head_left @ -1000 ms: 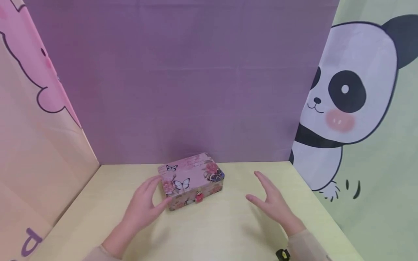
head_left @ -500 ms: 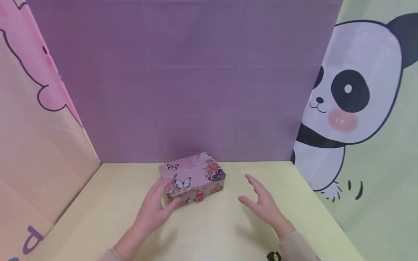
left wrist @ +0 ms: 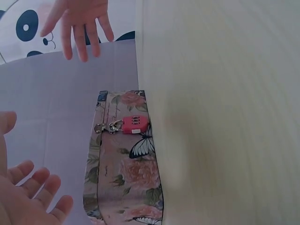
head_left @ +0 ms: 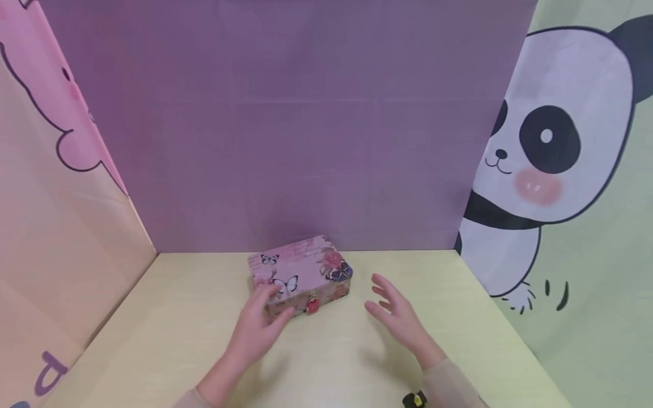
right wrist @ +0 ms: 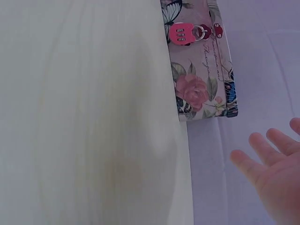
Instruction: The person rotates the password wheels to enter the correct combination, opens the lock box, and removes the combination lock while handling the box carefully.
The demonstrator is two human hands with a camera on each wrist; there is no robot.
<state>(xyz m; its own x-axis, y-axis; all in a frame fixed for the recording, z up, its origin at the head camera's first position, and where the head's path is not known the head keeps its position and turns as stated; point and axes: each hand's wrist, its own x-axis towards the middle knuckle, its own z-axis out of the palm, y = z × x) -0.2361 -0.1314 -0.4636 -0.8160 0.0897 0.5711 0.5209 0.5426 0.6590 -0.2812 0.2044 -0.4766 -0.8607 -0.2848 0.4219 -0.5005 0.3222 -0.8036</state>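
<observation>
Tabletop [head_left: 331,368] runs out past both sides of the 2 hands, back edge meeting a purple wall [head_left: 306,141] beyond the fingertips. Box [head_left: 301,266] sits ahead of and between the hands, nearer the left: pink, roses and butterflies, lid down, red 3-dial padlock [left wrist: 135,124] on the front. Left hand [head_left: 255,331] is at its near-left corner, thumb and fingers well apart, gripping nothing. Right hand [head_left: 403,320] is off the box, fingers loosely bent, holding nothing.
</observation>
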